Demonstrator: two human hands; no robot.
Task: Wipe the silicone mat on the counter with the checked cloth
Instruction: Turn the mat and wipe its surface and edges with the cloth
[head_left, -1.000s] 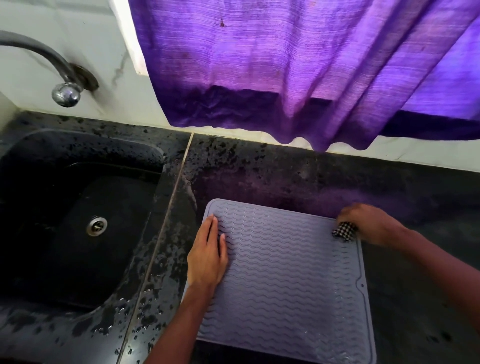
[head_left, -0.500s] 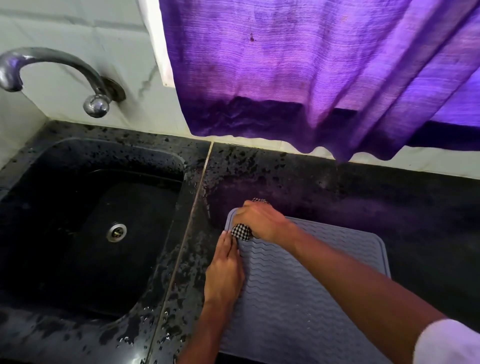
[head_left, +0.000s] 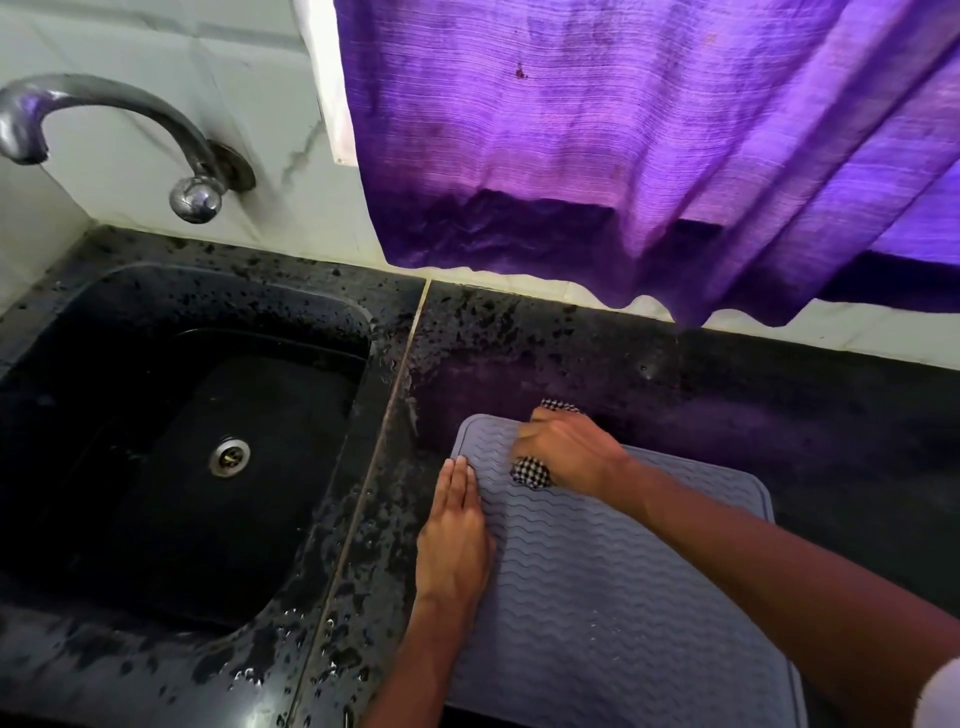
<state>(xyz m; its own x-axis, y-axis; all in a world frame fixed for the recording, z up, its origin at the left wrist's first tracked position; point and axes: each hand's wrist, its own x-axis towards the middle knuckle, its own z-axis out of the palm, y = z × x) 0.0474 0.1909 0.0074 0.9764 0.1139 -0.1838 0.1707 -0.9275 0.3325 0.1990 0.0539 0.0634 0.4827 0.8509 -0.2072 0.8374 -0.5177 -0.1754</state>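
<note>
Head: 2 hands (head_left: 454, 530) (head_left: 569, 449), 1 mat (head_left: 597, 587)

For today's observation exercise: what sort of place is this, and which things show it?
Most likely a home kitchen: a dark sink with a curved metal tap, set into a speckled black counter, where a silicone mat is being wiped with a checked cloth.

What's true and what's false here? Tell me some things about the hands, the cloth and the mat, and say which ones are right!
1. The right hand grips the checked cloth. True.
2. The left hand lies flat on the silicone mat. True.
3. The checked cloth is at the silicone mat's near edge. False: it is by the far left corner.
4. The left hand is curled into a fist. False: its fingers are straight.
</note>
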